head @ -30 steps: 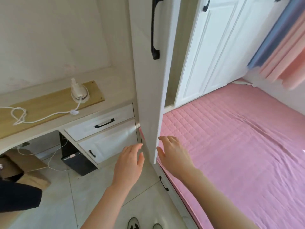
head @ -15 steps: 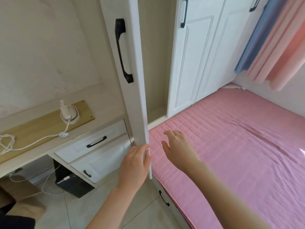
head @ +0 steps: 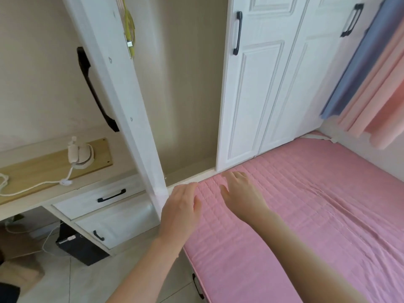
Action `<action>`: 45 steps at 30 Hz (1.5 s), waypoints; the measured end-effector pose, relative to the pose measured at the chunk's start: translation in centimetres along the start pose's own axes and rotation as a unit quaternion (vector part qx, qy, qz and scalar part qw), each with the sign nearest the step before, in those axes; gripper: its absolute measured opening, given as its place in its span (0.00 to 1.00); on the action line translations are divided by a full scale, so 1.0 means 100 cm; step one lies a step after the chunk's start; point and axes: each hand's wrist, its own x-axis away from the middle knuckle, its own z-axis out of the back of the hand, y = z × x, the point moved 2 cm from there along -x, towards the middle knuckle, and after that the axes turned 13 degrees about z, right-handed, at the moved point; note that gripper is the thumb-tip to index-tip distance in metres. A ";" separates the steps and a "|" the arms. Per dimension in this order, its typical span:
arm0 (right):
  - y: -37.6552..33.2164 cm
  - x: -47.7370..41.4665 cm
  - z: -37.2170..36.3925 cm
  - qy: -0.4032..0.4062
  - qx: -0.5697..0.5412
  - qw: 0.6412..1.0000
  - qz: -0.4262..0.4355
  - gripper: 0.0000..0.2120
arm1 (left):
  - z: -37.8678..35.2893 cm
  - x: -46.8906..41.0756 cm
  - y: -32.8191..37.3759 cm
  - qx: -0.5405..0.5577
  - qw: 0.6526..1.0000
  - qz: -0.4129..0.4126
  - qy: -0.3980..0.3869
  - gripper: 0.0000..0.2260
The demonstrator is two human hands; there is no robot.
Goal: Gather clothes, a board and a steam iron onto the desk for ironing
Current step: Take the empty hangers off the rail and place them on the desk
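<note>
**Iron and board are set out; the clothes are the loose end**

The iron (head: 79, 155) stands at the right end of the board (head: 43, 169), which lies along the back of the desk (head: 26, 204). Its cord (head: 32, 186) trails off the board's front edge toward the left. No clothes show in the open wardrobe (head: 185, 95), only something yellow (head: 129, 25) hanging high up.

The left hand (head: 181, 206) is flat with its fingers together, holding nothing, just beside the bottom corner of the door (head: 122, 101). I cannot tell whether it touches the door. The right hand (head: 242, 193) is loosely spread over the bed (head: 317, 204), near the wardrobe sill.

- Clothes dropped carelessly on the desk could snag the cord and drag the iron over.
- The door could swing back onto the fingers.
</note>
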 end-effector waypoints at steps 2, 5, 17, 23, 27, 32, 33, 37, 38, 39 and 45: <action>0.013 -0.012 0.008 0.003 0.006 1.000 0.012 0.15 | -0.006 -0.019 0.008 -0.015 1.000 0.010 0.015 0.13; 0.027 -0.038 0.022 0.005 0.007 0.999 0.037 0.17 | -0.012 -0.052 0.018 -0.044 0.998 0.020 0.044 0.14; 0.053 -0.194 0.090 0.060 0.020 0.993 0.103 0.13 | 0.024 -0.239 0.064 -0.094 0.980 0.083 0.156 0.17; 0.050 -0.279 0.118 0.057 0.013 0.989 0.133 0.13 | 0.060 -0.324 0.068 -0.117 0.969 0.112 0.188 0.15; 0.045 -0.332 0.130 0.054 -0.011 0.989 0.136 0.14 | 0.086 -0.377 0.072 -0.110 0.964 0.129 0.204 0.17; 0.038 -0.394 0.127 0.053 -0.045 0.987 0.144 0.12 | 0.121 -0.443 0.073 -0.108 0.954 0.141 0.241 0.15; 0.037 -0.407 0.124 0.053 -0.054 0.987 0.144 0.13 | 0.127 -0.456 0.073 -0.109 0.953 0.146 0.240 0.15; 0.038 -0.451 0.116 0.061 -0.089 0.982 0.157 0.09 | 0.146 -0.500 0.068 -0.082 0.951 0.184 0.236 0.20; 0.039 -0.461 0.113 0.060 -0.091 0.981 0.163 0.10 | 0.150 -0.510 0.066 -0.071 0.949 0.198 0.234 0.20; 0.040 -0.469 0.111 0.059 -0.092 0.980 0.167 0.12 | 0.153 -0.518 0.063 -0.065 0.947 0.213 0.231 0.20; 0.033 -0.521 0.102 0.067 -0.140 0.972 0.176 0.19 | 0.160 -0.558 0.038 -0.035 0.928 0.324 0.182 0.20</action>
